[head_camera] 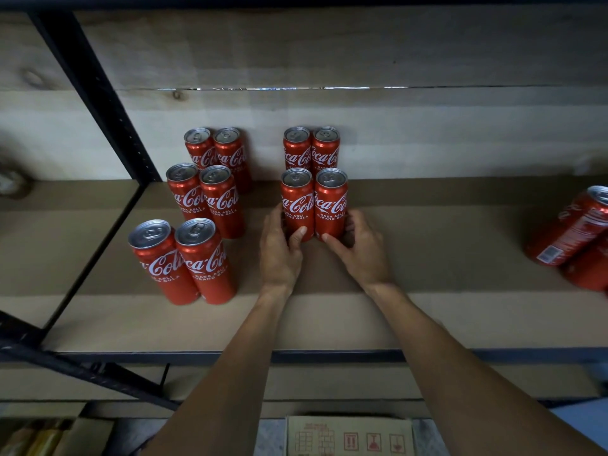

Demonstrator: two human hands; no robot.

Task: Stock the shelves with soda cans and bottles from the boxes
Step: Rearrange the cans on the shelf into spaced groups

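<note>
Brown shelf [427,258], plank wall [362,54] behind. At centre, left hand [279,250] curls round the left can [297,202], right hand [360,250] round the right can [331,202]; both cans stand upright, touching. Edge cans [572,232] at right and the bottom box [348,436] are cut off.

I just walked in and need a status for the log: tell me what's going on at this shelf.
A person is stocking red soda cans on the shelf. The left hand grips the left can and the right hand grips the right can of an upright pair, just in front of the back pair by the wall. Six more cans stand in pairs to the left, other cans show at the right edge, and a cardboard box sits below.
</note>
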